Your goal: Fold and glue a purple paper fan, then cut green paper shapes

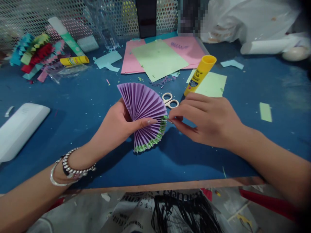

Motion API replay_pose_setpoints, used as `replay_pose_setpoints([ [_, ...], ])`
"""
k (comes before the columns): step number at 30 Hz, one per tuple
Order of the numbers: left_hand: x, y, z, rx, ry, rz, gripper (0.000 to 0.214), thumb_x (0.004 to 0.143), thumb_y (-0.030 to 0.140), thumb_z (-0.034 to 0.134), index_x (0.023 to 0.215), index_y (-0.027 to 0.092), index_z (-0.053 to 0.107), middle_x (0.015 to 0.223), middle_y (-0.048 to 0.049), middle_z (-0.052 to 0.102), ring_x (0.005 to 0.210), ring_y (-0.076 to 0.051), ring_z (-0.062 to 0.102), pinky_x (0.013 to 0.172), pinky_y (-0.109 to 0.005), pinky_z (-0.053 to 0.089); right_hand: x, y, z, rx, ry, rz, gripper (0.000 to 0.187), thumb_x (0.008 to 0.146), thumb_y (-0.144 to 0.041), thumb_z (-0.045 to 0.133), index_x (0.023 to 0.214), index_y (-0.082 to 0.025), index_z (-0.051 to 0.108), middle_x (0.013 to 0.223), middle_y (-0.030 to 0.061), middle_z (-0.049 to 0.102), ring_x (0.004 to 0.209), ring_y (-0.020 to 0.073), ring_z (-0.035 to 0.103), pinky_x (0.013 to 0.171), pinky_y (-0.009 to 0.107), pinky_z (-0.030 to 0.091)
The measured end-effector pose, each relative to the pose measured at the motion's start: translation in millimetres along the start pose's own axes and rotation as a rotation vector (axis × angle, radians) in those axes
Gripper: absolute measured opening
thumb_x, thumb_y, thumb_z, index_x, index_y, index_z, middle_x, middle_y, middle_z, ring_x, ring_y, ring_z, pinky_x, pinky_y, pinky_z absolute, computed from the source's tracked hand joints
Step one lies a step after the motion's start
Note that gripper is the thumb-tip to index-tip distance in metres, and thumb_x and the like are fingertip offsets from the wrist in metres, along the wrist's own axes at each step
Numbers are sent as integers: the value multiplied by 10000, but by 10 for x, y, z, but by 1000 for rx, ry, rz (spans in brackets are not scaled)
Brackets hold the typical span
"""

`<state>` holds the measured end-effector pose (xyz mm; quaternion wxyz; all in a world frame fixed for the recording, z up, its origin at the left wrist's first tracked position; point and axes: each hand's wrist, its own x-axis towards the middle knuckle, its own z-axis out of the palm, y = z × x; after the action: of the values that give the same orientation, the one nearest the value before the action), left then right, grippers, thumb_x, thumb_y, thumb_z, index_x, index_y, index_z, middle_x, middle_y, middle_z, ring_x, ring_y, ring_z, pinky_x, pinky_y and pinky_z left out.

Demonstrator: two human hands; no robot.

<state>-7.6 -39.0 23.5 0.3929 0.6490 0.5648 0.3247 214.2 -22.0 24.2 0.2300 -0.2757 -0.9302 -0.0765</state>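
A purple pleated paper fan [143,106] with a thin green trim along part of its edge is held above the blue table. My left hand [116,124] grips it from the left, thumb pressed across the pleats. My right hand [206,119] pinches the green trim at the fan's right edge with thumb and fingertips. Behind the fan lie white-handled scissors [170,100], and an upright yellow glue stick [199,75] leans just beyond my right hand.
Pink and green paper sheets [157,58] lie at the back centre. A pile of coloured pleated paper [34,53] and a second glue stick [74,60] sit back left. A white case [20,127] rests at left. Paper scraps dot the table [80,106].
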Motion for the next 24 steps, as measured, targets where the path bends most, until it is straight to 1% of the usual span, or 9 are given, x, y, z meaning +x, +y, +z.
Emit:
replay_pose_setpoints([
  [2, 0, 8, 6, -61, -38, -39, 446, 687, 373, 702, 1071, 224, 531, 1027, -31, 648, 925, -228, 627, 712, -289, 560, -3, 6, -11, 6, 23, 8, 93, 855, -218, 465, 876, -189, 551, 719, 12, 610, 737, 148, 543, 514, 255, 333],
  [4, -1, 16, 15, -102, -51, -55, 398, 707, 347, 690, 1053, 220, 540, 1035, -36, 649, 929, -222, 627, 723, -285, 556, -4, 10, -27, 6, 45, 12, 84, 851, -216, 472, 875, -194, 550, 717, 10, 615, 743, 152, 552, 510, 258, 337],
  [8, -6, 38, 24, -129, -34, -70, 312, 736, 315, 667, 1006, 203, 558, 1003, -31, 659, 906, -207, 629, 723, -271, 546, -5, 11, -48, 1, 71, 4, 64, 841, -205, 489, 867, -190, 546, 701, 6, 613, 733, 152, 558, 505, 258, 337],
  [13, -16, 46, 9, -117, -49, -81, 306, 749, 296, 653, 1024, 202, 556, 1020, -26, 652, 919, -207, 617, 745, -283, 534, -9, 4, -42, -7, 52, -13, 66, 845, -215, 487, 870, -191, 544, 714, 12, 614, 737, 153, 550, 508, 259, 331],
  [18, -20, 35, 7, -123, -55, -87, 289, 767, 304, 635, 1025, 202, 555, 1035, -15, 647, 935, -200, 613, 740, -258, 538, -16, 10, -30, 1, 36, -35, 91, 856, -222, 471, 883, -196, 554, 739, 17, 624, 745, 152, 547, 515, 264, 330],
  [21, -28, 44, 7, -74, -29, -56, 289, 763, 301, 639, 1023, 207, 556, 1008, -7, 652, 907, -193, 619, 720, -252, 541, -21, 13, -34, -16, 9, -64, 86, 847, -215, 483, 861, -195, 565, 743, 11, 627, 733, 150, 543, 515, 272, 334],
  [24, -51, 53, 6, 29, 9, -14, 305, 752, 322, 643, 1024, 219, 551, 976, -6, 654, 885, -213, 620, 700, -289, 543, -23, 13, -45, -46, -1, -76, 80, 837, -215, 496, 849, -201, 574, 721, 3, 621, 714, 151, 535, 503, 279, 328],
])
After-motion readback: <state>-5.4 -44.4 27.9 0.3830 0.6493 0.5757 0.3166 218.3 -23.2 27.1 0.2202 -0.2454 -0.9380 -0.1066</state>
